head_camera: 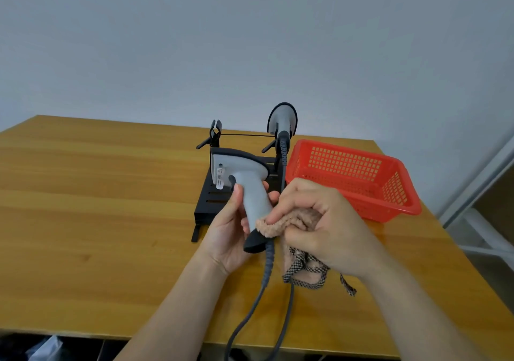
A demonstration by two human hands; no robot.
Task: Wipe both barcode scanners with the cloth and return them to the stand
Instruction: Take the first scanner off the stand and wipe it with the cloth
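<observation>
My left hand [228,227] grips the handle of a grey barcode scanner [244,177], held upright above the table with its head pointing left. A grey cable [258,291] hangs from its dark base. My right hand [319,221] is closed on a fuzzy tan cloth [278,225] with checked trim, pressed against the lower handle. A second grey scanner [282,118] sits in the right holder of the black stand [211,193] behind. The stand's left clip [215,132] holds nothing.
A red plastic basket [353,177] stands on the wooden table [97,207] to the right of the stand. The table's near edge runs just below my forearms. A white frame [472,193] stands past the right edge.
</observation>
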